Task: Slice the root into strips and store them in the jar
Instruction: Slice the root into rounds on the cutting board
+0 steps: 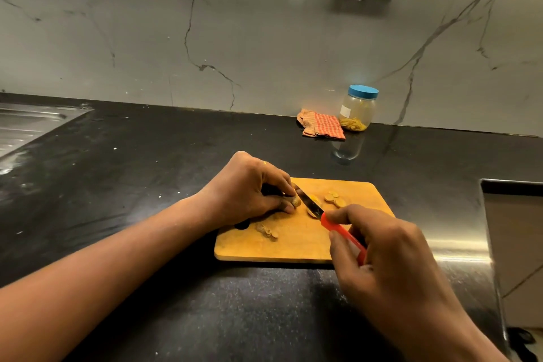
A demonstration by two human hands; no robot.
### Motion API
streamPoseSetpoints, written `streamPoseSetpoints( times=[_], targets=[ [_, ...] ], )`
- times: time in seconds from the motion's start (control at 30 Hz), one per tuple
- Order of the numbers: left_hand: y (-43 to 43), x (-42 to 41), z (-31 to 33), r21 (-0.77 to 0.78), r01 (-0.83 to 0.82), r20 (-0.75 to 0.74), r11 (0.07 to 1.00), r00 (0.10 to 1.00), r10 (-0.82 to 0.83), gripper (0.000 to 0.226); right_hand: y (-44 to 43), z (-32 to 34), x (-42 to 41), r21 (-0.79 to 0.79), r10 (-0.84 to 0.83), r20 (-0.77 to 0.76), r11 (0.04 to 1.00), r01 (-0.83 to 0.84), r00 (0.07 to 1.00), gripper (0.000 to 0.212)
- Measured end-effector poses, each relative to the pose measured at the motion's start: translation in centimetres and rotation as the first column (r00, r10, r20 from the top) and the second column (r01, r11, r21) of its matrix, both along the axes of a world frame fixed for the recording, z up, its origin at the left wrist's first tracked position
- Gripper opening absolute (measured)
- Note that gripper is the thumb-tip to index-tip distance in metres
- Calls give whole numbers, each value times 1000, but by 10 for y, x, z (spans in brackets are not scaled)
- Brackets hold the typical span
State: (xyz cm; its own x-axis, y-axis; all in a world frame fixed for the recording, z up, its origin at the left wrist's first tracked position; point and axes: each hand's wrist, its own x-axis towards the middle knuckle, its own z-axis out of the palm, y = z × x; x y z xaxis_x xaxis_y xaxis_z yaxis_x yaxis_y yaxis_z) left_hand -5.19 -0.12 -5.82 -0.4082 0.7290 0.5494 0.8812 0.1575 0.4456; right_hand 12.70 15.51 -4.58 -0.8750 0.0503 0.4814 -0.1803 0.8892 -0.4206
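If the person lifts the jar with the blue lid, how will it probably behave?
The jar is probably light: only a shallow layer of yellow strips lies at its bottom. It looks like clear plastic, so likely not fragile. Standing upright, it seems unlikely to roll.

no readable text; white label on jar point(358, 109) blank.

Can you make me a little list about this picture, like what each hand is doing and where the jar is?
left hand: pinches the root on the cutting board
right hand: grips the red-handled knife, blade against the root
slices: a few round ones on the board, beyond the blade
spare root piece: lying on the board nearer the person
jar: by the wall, blue lid on, yellow strips inside
cloth: checked, just left of the jar
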Motion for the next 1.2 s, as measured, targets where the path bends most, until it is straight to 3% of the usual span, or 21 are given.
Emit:
streamPoseSetpoints(
  times=[0.43, 0.53, 0.67, 0.9, 1.2],
  targets=[
    [1, 1, 2, -39, -22, -40, 999, 999, 20, 20, -5, -8, -4, 169, -11, 28, 986, 6, 1000, 25],
    [1, 1, 3, -50, -21, -49, 999, 999, 18, 18, -7, -8, -14, 200, -1, 43, 980, -7, 999, 16],
    [2, 0, 1, -47, -31, -33, 998, 999, 29, 19, -4, -7, -32, 179, 1, 42, 984, -9, 999, 5],
    [2, -2, -2, -30, -41, -4, 999, 999, 41, 19, 0, -12, -16, 99, 37, 15, 994, -38, 999, 13],
    [3, -1, -3, 4, -47, 26, 999, 999, 47, 18, -1, -11, -34, 140, 33, 45, 989, -39, 998, 10]
  ],
)
